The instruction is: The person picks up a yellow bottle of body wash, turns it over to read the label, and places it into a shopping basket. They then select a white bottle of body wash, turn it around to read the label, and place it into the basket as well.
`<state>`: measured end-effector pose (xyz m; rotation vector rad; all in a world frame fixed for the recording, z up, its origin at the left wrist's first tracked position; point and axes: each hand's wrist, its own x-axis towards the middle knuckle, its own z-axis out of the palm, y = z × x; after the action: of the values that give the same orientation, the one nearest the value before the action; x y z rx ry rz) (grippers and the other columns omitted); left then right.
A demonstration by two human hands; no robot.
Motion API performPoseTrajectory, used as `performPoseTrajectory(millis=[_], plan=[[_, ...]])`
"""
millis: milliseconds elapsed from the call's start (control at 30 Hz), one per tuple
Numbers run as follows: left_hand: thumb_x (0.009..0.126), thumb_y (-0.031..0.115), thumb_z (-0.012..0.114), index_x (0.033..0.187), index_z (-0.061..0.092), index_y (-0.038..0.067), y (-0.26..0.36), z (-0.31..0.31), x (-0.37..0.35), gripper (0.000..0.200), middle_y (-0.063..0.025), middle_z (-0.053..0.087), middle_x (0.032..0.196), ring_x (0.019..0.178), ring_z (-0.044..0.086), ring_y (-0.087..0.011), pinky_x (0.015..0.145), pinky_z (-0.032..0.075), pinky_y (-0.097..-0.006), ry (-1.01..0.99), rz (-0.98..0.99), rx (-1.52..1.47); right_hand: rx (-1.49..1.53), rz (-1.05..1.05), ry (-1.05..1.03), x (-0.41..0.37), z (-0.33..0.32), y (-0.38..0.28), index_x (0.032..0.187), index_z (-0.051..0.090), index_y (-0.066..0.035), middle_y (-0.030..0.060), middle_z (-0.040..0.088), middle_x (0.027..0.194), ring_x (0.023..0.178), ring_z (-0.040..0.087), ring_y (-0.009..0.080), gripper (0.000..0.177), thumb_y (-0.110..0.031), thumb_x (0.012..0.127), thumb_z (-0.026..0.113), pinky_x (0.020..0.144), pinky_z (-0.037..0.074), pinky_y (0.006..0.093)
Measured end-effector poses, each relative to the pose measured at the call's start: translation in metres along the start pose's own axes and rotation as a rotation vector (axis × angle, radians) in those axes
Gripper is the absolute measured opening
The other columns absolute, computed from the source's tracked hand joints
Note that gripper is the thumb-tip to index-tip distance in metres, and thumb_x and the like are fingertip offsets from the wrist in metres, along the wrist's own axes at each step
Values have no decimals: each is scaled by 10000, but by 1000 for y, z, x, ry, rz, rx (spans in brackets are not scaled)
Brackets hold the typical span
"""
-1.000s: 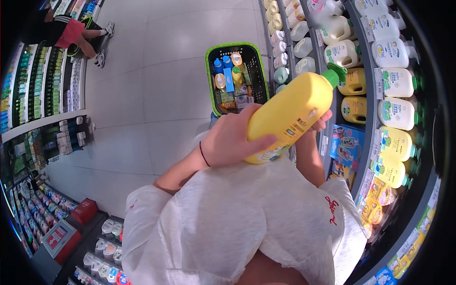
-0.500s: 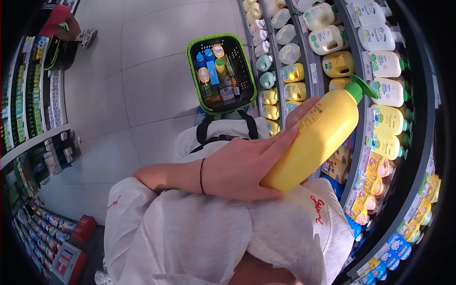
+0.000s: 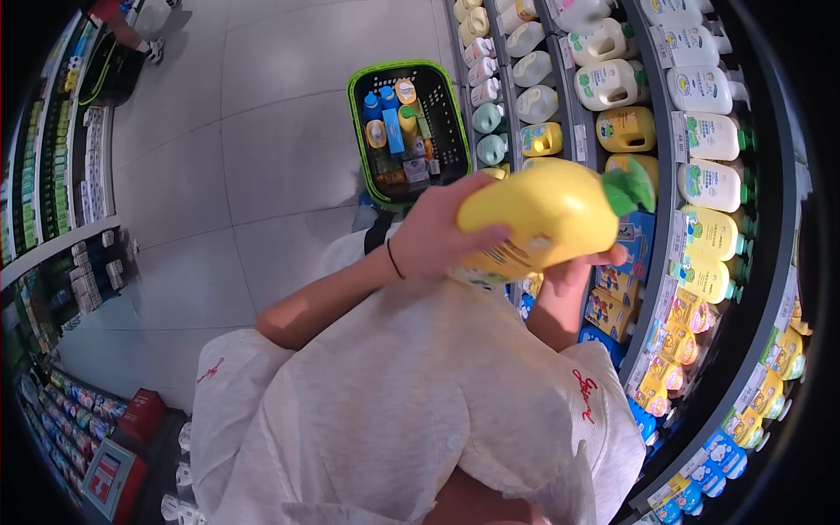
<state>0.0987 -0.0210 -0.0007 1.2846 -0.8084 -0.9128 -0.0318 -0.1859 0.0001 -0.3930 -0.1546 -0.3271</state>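
A large yellow pump bottle (image 3: 542, 214) with a green pump head (image 3: 630, 188) is held in front of my chest, lying nearly sideways with the pump pointing right. My left hand (image 3: 446, 223) grips its base end, thumb across the near side. Beneath the body, my right hand (image 3: 573, 273) supports it, partly hidden by the bottle, with fingertips showing past its lower edge. Printed text on the bottle is blurred and faces down toward me.
A black shopping basket with a green rim (image 3: 357, 140) holds several bottles and boxes ahead of me. Shelves of jugs (image 3: 610, 85) and pump bottles (image 3: 710, 232) line my right. Another shelf (image 3: 61, 249) runs along the left, where a person's leg (image 3: 131, 35) shows beside a dark basket (image 3: 109, 70).
The bottle has turned from slanting upright to nearly sideways and moved slightly left. My left hand has shifted up toward the basket, and my right hand has come into view under the bottle.
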Motion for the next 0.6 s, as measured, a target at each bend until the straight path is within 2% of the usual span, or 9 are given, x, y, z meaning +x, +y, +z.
performPoseTrajectory(millis=[67, 133, 167, 200, 300, 333, 400, 467, 600], plan=[[951, 386, 409, 1065, 545, 10, -40, -5, 12, 415, -104, 621, 930, 851, 590, -147, 781, 460, -292, 218, -25, 57, -351, 377, -333, 25, -16, -12, 1200, 436, 26, 192, 652, 729, 626, 651, 236, 572, -406, 844, 553, 529, 529, 291], [970, 378, 349, 1047, 550, -2, -63, -11, 20, 437, -86, 616, 925, 864, 569, -130, 798, 447, -281, 316, -120, -212, -598, 650, 85, 25, 7, 5, 1099, 487, 14, 162, 646, 695, 531, 594, 172, 477, -370, 834, 584, 442, 448, 258], [990, 371, 289, 1030, 554, -14, -73, -15, 25, 469, -69, 612, 920, 878, 549, -114, 816, 435, -271, 414, -205, -475, -690, 686, 67, 26, 4, 16, 1058, 514, 14, 128, 640, 683, 524, 574, 136, 403, -309, 832, 596, 456, 443, 242], [990, 371, 289, 1030, 554, -14, -84, -21, 30, 469, -69, 612, 920, 878, 549, -114, 816, 435, -271, 427, -197, -475, -780, 722, 42, 28, -7, 26, 1017, 541, 14, 94, 633, 671, 517, 553, 99, 330, -248, 830, 609, 470, 438, 225], [983, 367, 319, 976, 600, -4, -119, -40, 26, 465, -84, 623, 932, 877, 558, -124, 828, 426, -263, 387, -170, 2, -962, 716, 113, 29, -40, 42, 919, 581, 3, 37, 587, 650, 517, 495, 54, 195, -162, 820, 614, 455, 386, 214], [983, 367, 319, 976, 600, -4, -141, -44, 21, 465, -84, 623, 932, 877, 558, -124, 828, 426, -263, 404, -184, 3, -947, 733, 106, 31, -42, 45, 919, 581, 3, 37, 587, 650, 517, 495, 54, 195, -162, 820, 614, 455, 386, 214], [979, 320, 341, 969, 600, -18, -187, -51, 12, 426, -83, 630, 924, 862, 561, -132, 809, 432, -267, 518, -313, -79, -982, 677, 364, 37, -47, 45, 891, 589, -1, 2, 572, 680, 536, 482, 42, 212, -175, 791, 657, 471, 381, 214], [958, 291, 391, 1012, 581, 21, -205, -57, -8, 334, -56, 624, 903, 886, 580, -152, 829, 437, -294, 710, -560, -170, -956, 698, 420, 34, -72, 35, 892, 589, -2, -1, 575, 695, 543, 487, 43, 214, -160, 772, 670, 479, 389, 217], [948, 307, 407, 930, 596, 18, -276, -53, -78, 346, -64, 628, 860, 799, 574, -155, 749, 454, -291, 831, -701, 125, -1064, 692, 562, 9, -147, 17, 920, 581, -4, 8, 575, 715, 572, 510, 53, 238, -101, 725, 676, 490, 408, 222]])
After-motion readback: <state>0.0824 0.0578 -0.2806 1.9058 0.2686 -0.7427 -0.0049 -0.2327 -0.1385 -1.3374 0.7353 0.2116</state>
